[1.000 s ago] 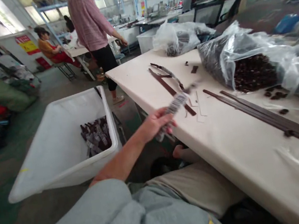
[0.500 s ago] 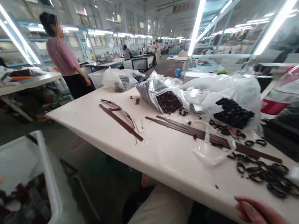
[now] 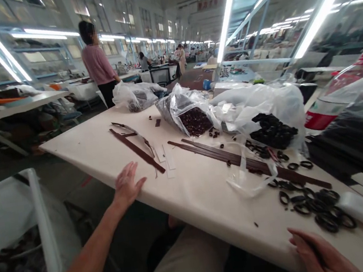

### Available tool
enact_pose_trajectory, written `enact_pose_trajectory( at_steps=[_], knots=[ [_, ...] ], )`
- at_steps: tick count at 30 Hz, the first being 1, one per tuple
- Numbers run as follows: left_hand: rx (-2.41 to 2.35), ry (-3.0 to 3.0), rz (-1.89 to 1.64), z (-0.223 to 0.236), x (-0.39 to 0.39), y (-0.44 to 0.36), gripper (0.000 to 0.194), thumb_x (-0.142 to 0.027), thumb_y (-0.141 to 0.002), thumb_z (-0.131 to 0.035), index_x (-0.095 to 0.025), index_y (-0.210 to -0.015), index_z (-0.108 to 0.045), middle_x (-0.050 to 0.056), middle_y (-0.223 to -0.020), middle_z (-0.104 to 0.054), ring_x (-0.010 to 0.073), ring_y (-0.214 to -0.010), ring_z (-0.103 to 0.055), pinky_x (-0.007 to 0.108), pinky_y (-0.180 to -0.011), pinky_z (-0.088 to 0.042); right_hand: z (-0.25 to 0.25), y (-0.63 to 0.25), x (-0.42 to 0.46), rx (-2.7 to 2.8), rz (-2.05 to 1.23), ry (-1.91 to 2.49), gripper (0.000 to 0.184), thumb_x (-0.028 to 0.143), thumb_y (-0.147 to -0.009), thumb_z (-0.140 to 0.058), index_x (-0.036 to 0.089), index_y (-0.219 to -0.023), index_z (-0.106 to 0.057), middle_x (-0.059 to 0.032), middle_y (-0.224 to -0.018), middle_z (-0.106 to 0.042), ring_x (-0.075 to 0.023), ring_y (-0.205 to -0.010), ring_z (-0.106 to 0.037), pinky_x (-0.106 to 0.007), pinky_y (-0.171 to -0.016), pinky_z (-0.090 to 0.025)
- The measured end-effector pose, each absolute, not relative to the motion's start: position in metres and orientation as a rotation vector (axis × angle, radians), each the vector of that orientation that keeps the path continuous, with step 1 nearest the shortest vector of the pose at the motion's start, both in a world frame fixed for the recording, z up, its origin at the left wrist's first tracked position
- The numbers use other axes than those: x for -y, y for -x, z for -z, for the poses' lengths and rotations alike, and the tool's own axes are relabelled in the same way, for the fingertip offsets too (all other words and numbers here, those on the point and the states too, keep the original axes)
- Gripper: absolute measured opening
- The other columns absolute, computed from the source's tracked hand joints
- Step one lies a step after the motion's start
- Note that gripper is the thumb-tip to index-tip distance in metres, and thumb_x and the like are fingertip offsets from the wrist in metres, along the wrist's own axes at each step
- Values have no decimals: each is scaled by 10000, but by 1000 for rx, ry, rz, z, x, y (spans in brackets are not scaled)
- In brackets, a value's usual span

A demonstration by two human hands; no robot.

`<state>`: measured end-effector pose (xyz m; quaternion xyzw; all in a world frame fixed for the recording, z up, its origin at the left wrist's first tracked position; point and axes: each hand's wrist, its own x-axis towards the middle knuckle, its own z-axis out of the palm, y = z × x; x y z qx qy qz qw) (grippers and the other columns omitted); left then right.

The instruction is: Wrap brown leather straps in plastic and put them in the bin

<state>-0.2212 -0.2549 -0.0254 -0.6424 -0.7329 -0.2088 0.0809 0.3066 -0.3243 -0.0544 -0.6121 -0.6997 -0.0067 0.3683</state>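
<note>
My left hand (image 3: 128,185) is at the near edge of the white table (image 3: 203,191), fingers apart and holding nothing. Just beyond its fingertips lies a flat brown strap (image 3: 138,152), with a thinner curved dark strip (image 3: 135,132) beside it. My right hand (image 3: 315,250) rests low at the table's front edge, its fingers loosely bent and partly cut off by the frame; I see nothing in it. Closest to it is a pile of black rings (image 3: 323,208). Long brown straps (image 3: 239,159) lie side by side across the middle, under a loose piece of clear plastic (image 3: 252,182).
Clear bags stand along the back, one with small dark brown pieces (image 3: 195,121), another with black pieces (image 3: 272,131). A white bin (image 3: 39,210) with dark scraps stands at lower left. A large bottle (image 3: 326,111) is at right. A person (image 3: 99,66) stands beyond the table.
My left hand has come from over the white bin to the table edge near the brown strap. My right hand stays by the front edge. The view has shifted slightly.
</note>
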Motion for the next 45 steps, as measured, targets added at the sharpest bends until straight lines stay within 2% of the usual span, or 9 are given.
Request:
enact_pose_trajectory(
  at_steps=[2,5,12,19,23,29,33,41,45],
  knots=[
    [2050,2038,574,18,251,180,658,-544,-937,-429,-173,-1480,-405,166,-1530,-434,328,-1443,-335,534,-1178,-201,51,-303,325,1814,52,1530,388,529,-943,-490,210,-967,-710,-40,-855,-764,-227,-711,-731,-308,-694,-551],
    [1884,2393,378,8,255,128,723,-637,-929,-398,-179,-1488,-408,155,-1545,-416,319,-1453,-314,518,-1198,-129,46,-296,327,1821,59,1458,309,448,-970,-502,205,-981,-692,-39,-856,-746,-209,-721,-719,-296,-714,-536],
    [1674,2889,-27,9,243,66,881,-701,-881,-434,-124,-1533,-304,188,-1593,-307,296,-1482,-257,473,-1207,-131,46,-285,329,1813,66,1367,162,281,-971,-542,194,-1024,-668,-51,-923,-715,-192,-802,-700,-286,-786,-526],
    [1785,2874,-56,3,158,7,874,-658,-907,-399,-68,-1536,-252,236,-1612,-214,338,-1499,-188,501,-1185,-162,43,-279,329,1771,46,1358,139,246,-960,-545,206,-1014,-666,-43,-902,-720,-187,-804,-699,-288,-780,-534],
    [1604,3007,-50,6,158,-27,921,-706,-892,-382,-73,-1544,-234,212,-1623,-195,330,-1505,-167,493,-1194,-138,41,-278,329,1773,48,1350,145,253,-963,-538,207,-1008,-668,-45,-894,-724,-188,-805,-701,-288,-770,-539],
    [1274,3161,48,8,206,-16,899,-748,-867,-397,-167,-1542,-274,141,-1610,-289,285,-1493,-226,471,-1205,-119,42,-280,329,1778,30,1359,156,277,-961,-541,207,-1011,-672,-50,-897,-720,-196,-798,-696,-299,-769,-535],
    [1361,3080,33,0,218,10,754,-673,-910,-419,-229,-1515,-348,122,-1584,-357,273,-1464,-304,467,-1200,-126,39,-280,329,1763,10,1370,167,294,-954,-535,216,-988,-679,-49,-872,-727,-199,-778,-702,-298,-746,-545],
    [1274,3095,131,2,222,-22,794,-700,-869,-478,-194,-1478,-414,143,-1548,-415,329,-1437,-337,523,-1171,-201,34,-275,325,1718,-17,1461,181,294,-970,-511,208,-976,-671,-46,-889,-726,-190,-815,-697,-285,-752,-532],
    [1268,3133,303,-6,227,-13,623,-638,-900,-501,-250,-1387,-528,108,-1440,-554,284,-1343,-474,498,-1162,-235,36,-282,327,1749,-39,1467,238,347,-970,-495,204,-960,-685,-49,-879,-729,-200,-794,-697,-288,-728,-535]
  ],
)
